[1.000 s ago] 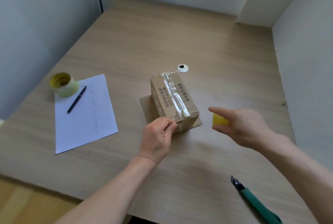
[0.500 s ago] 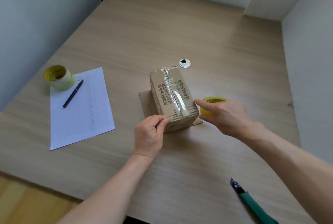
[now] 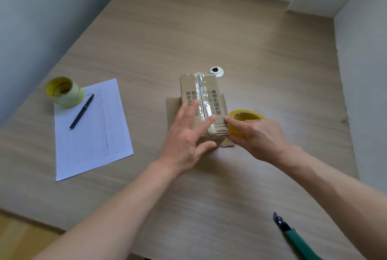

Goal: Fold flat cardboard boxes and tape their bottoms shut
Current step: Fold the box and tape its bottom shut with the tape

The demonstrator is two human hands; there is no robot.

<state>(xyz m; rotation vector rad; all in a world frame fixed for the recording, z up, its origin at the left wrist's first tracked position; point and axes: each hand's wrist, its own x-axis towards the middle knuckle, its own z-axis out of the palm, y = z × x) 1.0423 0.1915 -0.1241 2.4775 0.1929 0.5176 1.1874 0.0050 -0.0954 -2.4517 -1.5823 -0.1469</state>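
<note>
The step in hand was judged to be the pressing down of the tape along the bottom seam of the cardboard box point(image 3: 202, 109), which stood upturned near the middle of the table point(image 3: 230, 29), its loose flaps spread beneath it. The left hand point(image 3: 186, 134) was laid flat on the upper face, fingers straight and spread, the fingertips reaching the strip of clear tape point(image 3: 202, 100). The right hand point(image 3: 253, 134) was set against the near right corner of the box, its fingers loosely curled over the yellow tape roll point(image 3: 247, 117) just beside it; whether the roll was actually gripped could not be told.

The box's long axis was seen to run away from the person, slightly tilted to the right at the near end, and the tape followed that axis.

The next move, it was judged, called for the tape ends to be smoothed over the edges and the box turned upright.
</note>
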